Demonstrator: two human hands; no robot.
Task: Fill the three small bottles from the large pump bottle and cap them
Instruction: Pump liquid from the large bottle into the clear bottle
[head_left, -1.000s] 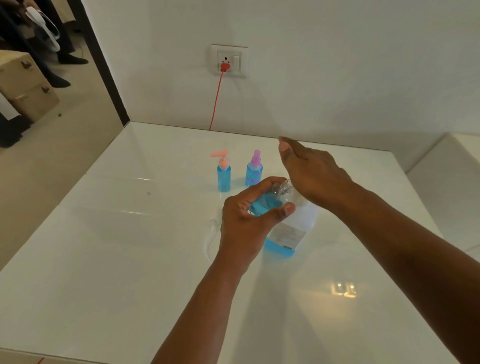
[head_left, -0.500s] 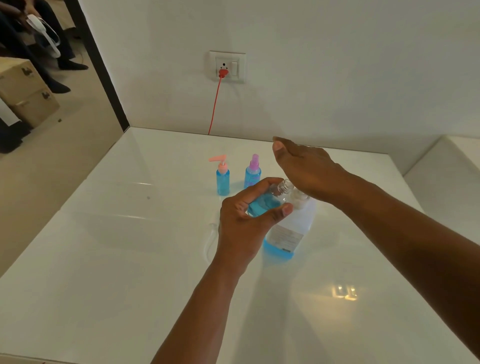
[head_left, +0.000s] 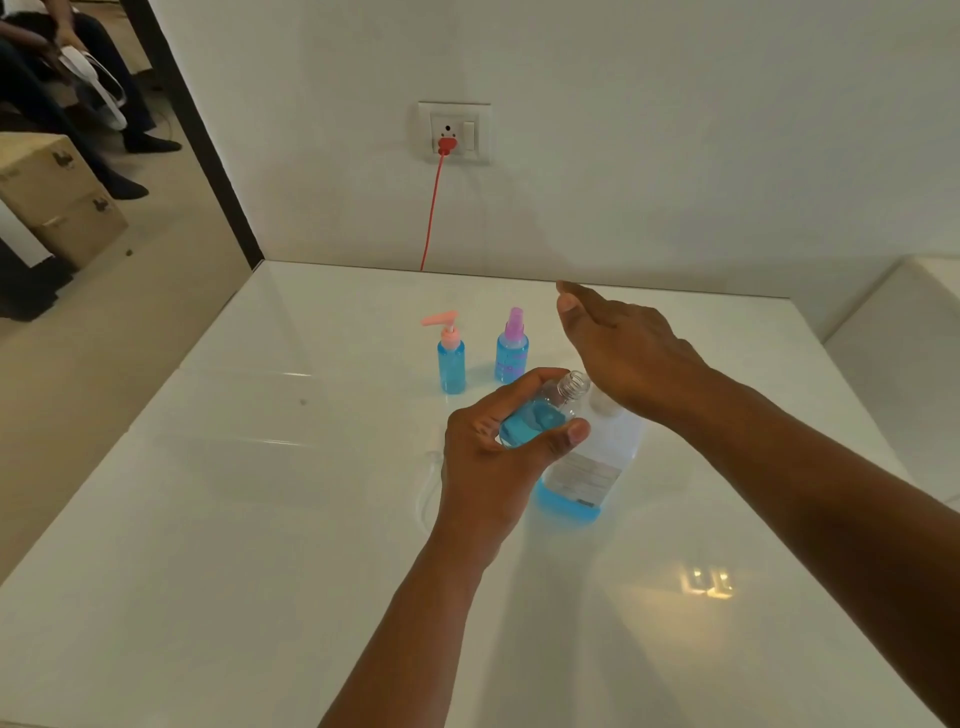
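The left hand (head_left: 498, 447) grips the uncapped small bottle (head_left: 540, 415), tilting its mouth toward the pump bottle (head_left: 592, 467); the flat, empty right hand (head_left: 623, 353) presses the pump.

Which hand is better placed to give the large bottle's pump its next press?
The right hand. It lies flat over the large pump bottle, while the left hand grips the uncapped small bottle, tilted with its neck toward the pump.

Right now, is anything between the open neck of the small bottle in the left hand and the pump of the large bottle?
Nothing visible blocks it. The small bottle has no cap, but the right hand covers the pump on the large bottle, hiding the spout.
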